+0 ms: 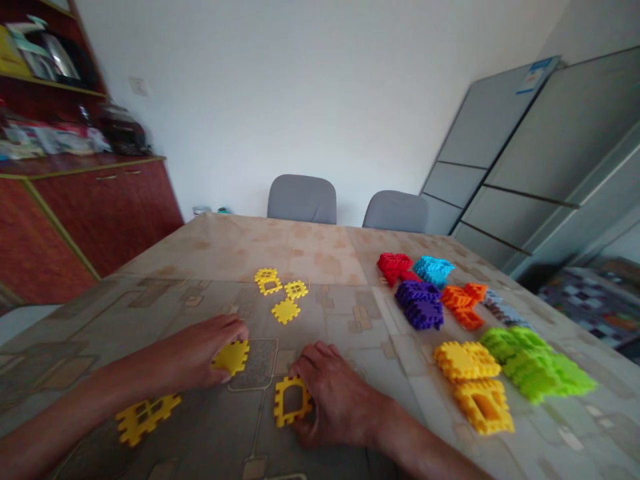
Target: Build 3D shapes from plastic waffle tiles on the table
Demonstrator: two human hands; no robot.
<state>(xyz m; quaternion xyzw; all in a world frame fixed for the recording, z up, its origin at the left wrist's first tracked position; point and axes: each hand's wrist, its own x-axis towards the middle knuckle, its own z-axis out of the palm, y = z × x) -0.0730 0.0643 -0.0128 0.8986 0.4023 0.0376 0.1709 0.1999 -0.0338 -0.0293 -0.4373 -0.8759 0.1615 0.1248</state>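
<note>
Head cam: L hand (pixel 220 343) has thumb & fingers bent round a solid yellow tile (pixel 233 358), partly spread, fingers at its top edge & thumb at the near edge; tile's L part is hidden by the hand. R hand (pixel 337 393) is also partly spread, fingers at the top R of a yellow frame tile (pixel 281 402) w/ one big opening, thumb down by its bottom R corner, so it's got that tile by the R side. Can't tell if either tile is lifted or flat on the patterned table (pixel 325 250). These 2 tiles have toothed edges & are apart, L one a bit farther fwd. Paned yellow tile (pixel 147 417) lies near the body, partly hidden by the L forearm. Farther fwd, approx. mid-table, loose yellow pcs: solid pc (pixel 286 311) nearest, paned pc (pixel 296 289) just behind it to the R, then frame pc (pixel 271 286) w/ a smaller-looking back pc (pixel 265 274) right beside it. Over on the R, pcs grouped by colour: red pile (pixel 394 265) & lt-blue pile (pixel 434 269) at back, purple pile (pixel 419 305) & orange pile (pixel 463 305) next, grey pile (pixel 505 312) beyond orange, then yellow-orange stacks (pixel 467 361) beside a green pile (pixel 537 363) nearest. Past the far edge: 2 grey chairs (pixel 302 199); red-brown cabinet (pixel 110 207) far L, tall grey unit (pixel 500 127) far R.
</note>
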